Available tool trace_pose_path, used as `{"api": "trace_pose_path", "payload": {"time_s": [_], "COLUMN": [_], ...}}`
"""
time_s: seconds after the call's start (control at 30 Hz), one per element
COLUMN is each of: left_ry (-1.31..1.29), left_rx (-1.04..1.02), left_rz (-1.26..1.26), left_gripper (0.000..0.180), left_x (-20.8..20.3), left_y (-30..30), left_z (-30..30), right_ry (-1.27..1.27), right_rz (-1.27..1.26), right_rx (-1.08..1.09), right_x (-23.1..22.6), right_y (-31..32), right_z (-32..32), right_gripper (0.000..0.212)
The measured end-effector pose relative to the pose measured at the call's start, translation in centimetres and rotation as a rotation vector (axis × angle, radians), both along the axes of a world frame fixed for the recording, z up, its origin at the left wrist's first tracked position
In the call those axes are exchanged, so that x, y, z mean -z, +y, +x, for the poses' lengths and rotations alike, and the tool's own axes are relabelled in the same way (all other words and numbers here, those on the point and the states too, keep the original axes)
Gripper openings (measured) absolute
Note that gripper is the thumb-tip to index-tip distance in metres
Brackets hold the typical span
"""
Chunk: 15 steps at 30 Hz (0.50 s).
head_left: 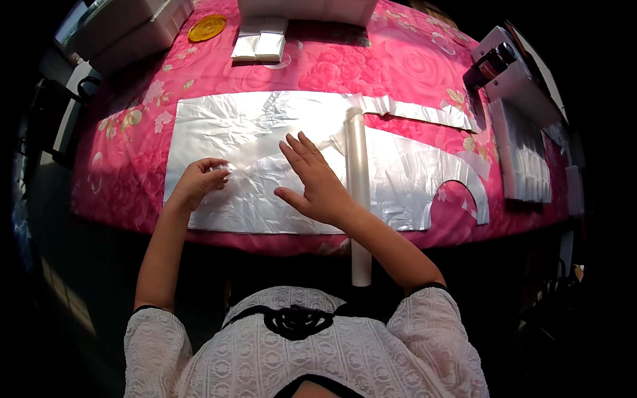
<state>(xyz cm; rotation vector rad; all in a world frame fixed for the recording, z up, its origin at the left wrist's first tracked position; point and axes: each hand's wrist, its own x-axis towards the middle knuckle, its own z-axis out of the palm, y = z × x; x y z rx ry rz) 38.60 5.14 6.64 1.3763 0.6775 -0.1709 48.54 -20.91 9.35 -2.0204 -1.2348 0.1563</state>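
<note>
A thin, silvery-white plastic sheet (pixel 259 212) lies crinkled across the table in front of me, with a rounded cut-out at its right end and a narrow strip reaching right along its far side. My left hand (pixel 199 184) is closed in a pinch on the film over the sheet's left part. My right hand (pixel 318 182) is held flat over the middle, its fingers stretched out and holding nothing; whether it touches the film I cannot tell. Just right of it, a long pale tube or roll (pixel 357 159) lies across the sheet, passing under my right forearm and jutting past the near table edge.
A pink flowered cloth (pixel 345 63) covers the table. At the back stand white boxes (pixel 305 10), a folded white stack (pixel 260 41) and a round yellow piece (pixel 207 28). On the right are a dark bottle (pixel 490 65) and a stack of folded plastic (pixel 521 152).
</note>
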Motion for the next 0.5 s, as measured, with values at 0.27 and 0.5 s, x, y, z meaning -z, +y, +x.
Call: {"api": "trace_pose_path", "payload": {"time_s": [0.27, 0.5], "left_ry": [-0.097, -0.432], "left_rx": [-0.174, -0.339], "left_rz": [0.802, 0.985], "left_gripper": [0.038, 0.034], "left_x": [3.5, 1.8], "left_y": [7.9, 5.6], "left_z": [-5.0, -5.3], "right_ry": [-0.039, -0.091], "right_rz": [-0.15, -0.263], "right_rx": [0.25, 0.054], "right_x": [2.5, 3.5], "right_y": [-11.6, -13.5], "right_z": [-1.2, -2.3], "right_gripper": [0.068, 0.071]}}
